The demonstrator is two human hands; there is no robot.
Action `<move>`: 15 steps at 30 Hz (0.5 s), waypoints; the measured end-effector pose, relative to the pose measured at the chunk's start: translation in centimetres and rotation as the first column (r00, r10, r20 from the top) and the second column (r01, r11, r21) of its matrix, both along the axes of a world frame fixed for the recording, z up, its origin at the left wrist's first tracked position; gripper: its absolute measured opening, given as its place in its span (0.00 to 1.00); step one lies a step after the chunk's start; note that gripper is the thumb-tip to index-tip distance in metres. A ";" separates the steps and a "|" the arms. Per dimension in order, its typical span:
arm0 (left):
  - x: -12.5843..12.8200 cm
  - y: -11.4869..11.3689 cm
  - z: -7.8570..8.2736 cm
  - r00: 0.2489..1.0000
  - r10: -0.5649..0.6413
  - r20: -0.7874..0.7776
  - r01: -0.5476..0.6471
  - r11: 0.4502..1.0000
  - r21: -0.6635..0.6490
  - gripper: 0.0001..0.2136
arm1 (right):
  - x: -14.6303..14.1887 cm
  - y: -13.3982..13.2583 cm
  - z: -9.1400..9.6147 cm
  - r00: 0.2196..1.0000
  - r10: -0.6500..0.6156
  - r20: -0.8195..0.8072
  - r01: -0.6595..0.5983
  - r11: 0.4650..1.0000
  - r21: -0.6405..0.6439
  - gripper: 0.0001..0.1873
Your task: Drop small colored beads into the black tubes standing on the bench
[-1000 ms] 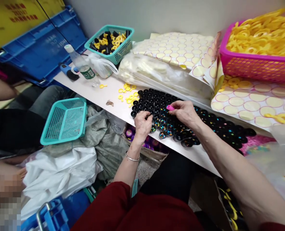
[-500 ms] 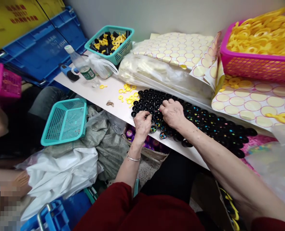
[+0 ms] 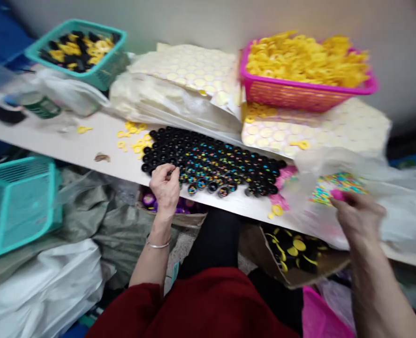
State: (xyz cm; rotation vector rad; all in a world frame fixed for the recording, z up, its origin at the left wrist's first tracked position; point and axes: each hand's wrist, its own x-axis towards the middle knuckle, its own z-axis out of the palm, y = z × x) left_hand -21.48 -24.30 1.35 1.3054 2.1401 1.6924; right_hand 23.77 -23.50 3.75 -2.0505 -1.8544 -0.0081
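Observation:
Small round black cups (image 3: 208, 155) stand packed together along the table, many with bright coloured bits inside. At the front left edge of these cups is my left hand (image 3: 164, 188), its fingers pinched together; whatever they may hold is hidden. My right hand (image 3: 360, 211), blurred by motion, is over at the right with its fingers closed on a small pink piece (image 3: 337, 194). Just beyond it lies a heap of coloured beads (image 3: 341, 184) in a clear plastic bag (image 3: 306, 211). Pink material (image 3: 281, 185) sits between the cups and the bag.
Yellow ring pieces (image 3: 132, 134) lie left of the cups. Behind are a pink basket (image 3: 281, 91) of yellow parts, sticker sheets (image 3: 190, 65) and a turquoise basket (image 3: 105, 70). Below the table edge stands a carton (image 3: 299, 277) with black and yellow pieces.
My right hand has left the cups and moved right to the beads, now with a pink piece in it. My left hand stays by the cups. The view has turned right.

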 end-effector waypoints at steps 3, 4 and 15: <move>3.4 -0.8 0.9 0.992 -0.122 -0.033 0.122 0.992 0.026 0.04 | 2.6 1.7 0.1 0.977 -0.152 0.152 0.182 0.960 -0.214 0.10; 4.5 -1.1 1.1 0.985 -0.163 -0.050 0.164 0.986 0.029 0.05 | 2.6 2.2 0.5 0.976 -0.130 0.174 0.176 0.944 -0.280 0.09; 11.3 -4.0 2.0 0.905 -0.407 -0.126 0.411 0.912 0.004 0.04 | -2.7 4.7 -1.0 0.908 0.105 -0.407 -0.245 0.918 -0.311 0.02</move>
